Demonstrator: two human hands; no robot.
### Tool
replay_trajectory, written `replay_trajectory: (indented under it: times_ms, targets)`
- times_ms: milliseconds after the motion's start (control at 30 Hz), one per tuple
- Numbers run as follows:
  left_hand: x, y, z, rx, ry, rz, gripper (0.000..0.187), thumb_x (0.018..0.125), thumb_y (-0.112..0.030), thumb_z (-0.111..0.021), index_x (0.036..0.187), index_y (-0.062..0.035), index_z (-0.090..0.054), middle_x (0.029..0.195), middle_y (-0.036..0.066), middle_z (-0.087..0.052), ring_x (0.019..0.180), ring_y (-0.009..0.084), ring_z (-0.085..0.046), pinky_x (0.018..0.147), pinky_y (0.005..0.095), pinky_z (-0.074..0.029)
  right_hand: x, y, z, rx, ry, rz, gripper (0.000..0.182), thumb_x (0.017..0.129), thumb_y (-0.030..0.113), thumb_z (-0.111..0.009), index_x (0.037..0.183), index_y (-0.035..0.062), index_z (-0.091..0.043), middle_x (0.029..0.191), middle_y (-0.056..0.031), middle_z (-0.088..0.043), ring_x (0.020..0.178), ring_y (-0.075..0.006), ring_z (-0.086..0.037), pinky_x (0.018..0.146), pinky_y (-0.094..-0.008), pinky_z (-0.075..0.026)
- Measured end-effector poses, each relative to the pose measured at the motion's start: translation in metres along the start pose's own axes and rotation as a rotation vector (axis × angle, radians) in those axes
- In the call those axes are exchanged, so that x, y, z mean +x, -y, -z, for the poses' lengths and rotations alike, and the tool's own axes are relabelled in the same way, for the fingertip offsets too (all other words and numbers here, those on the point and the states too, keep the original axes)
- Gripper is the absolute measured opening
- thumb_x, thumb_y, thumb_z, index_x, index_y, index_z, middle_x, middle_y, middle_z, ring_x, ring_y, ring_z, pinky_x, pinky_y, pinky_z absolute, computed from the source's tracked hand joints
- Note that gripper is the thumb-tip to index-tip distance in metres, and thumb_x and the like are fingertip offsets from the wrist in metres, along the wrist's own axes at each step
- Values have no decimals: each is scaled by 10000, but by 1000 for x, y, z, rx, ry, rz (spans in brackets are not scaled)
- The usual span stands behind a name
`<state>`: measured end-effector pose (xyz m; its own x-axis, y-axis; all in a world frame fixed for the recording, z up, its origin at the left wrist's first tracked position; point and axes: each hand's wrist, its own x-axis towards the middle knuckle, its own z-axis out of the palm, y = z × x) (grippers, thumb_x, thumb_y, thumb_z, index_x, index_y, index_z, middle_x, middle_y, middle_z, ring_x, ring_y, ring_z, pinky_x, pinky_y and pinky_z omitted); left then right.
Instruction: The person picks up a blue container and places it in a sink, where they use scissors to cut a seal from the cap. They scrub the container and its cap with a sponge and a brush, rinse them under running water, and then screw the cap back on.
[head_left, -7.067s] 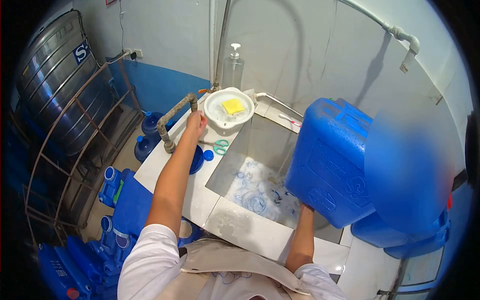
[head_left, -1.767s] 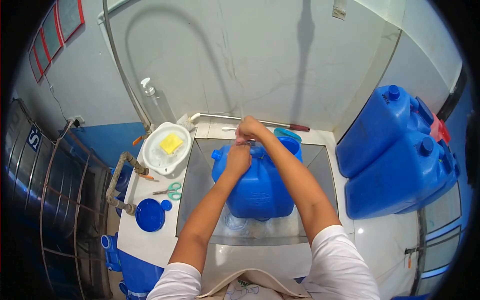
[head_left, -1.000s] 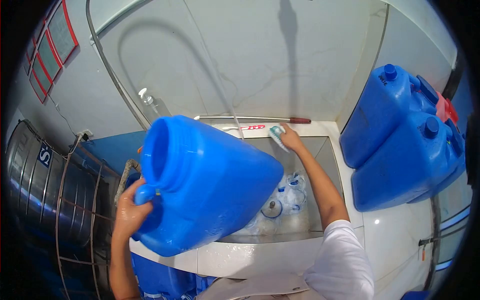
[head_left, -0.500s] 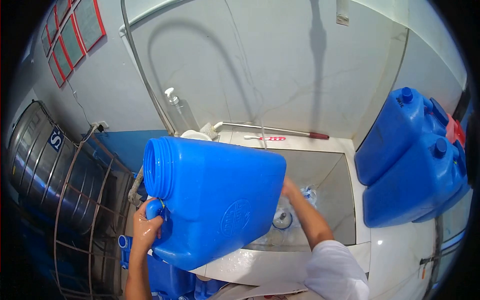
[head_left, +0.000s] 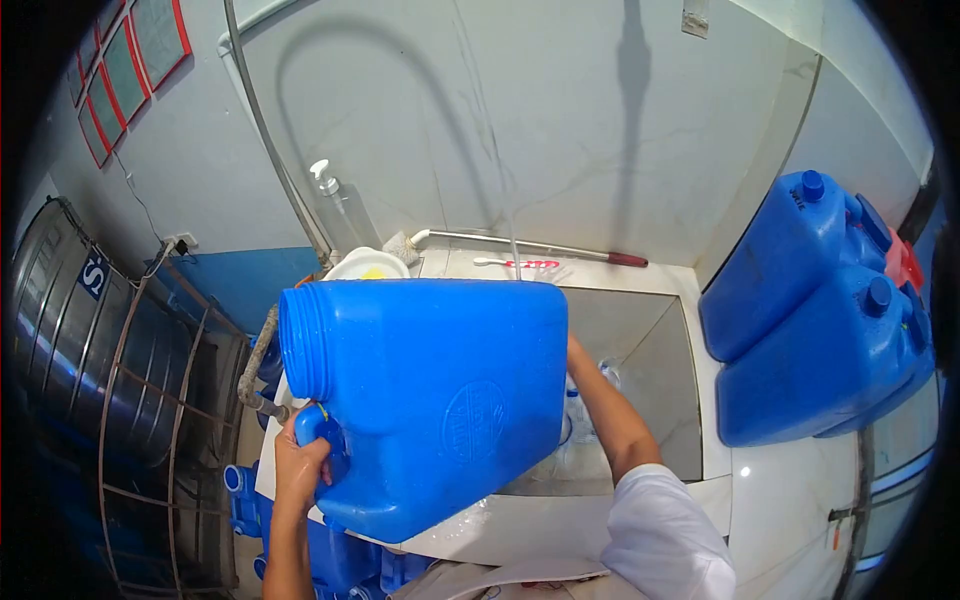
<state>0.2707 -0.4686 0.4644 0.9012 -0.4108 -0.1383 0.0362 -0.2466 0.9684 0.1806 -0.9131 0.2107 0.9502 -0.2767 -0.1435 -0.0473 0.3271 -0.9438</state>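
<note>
The jerrycan lies on its side between the hands, its mouth toward the left hand, which grips its handle; the right hand is hidden behind it. Beyond the jerrycan sits the sink, and behind that a toothbrush and a long rod lie on the surface. Two stacked containers stand right of the right arm. A metal tank stands left of the left hand.

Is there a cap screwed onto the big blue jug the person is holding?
No, the blue jug, gripped at its handle by the left hand, lies on its side with its wide threaded mouth open and uncapped.
</note>
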Motion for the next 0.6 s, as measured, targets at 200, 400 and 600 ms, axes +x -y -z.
replay_trajectory:
  times_ms: [200,400,600]
  targets:
    - [7,-4,-4,2,-17,18,494,662,37,-468,1152,17,-523,555,37,-500,345,102,-424,318,244,-358,-65,-52,-75,-137,-219,312,360,900,299,-488,1008,-31,-587,883,-149,-636,727,-221,-636,627,-354,-556]
    - [5,0,-8,5,28,-2,484,663,33,-464,1143,22,-526,544,41,-499,339,104,-417,320,245,-356,4,-11,34,384,57,-105,343,928,265,-464,1134,8,-562,1047,-147,-606,983,-233,-578,812,-351,-503]
    - [10,0,-7,15,38,15,492,665,36,-467,1155,19,-515,563,47,-509,332,103,-407,316,246,-350,-71,-85,-37,-131,-11,87,553,917,310,-477,1361,34,-298,1270,-129,-481,1062,-230,-541,838,-360,-490]
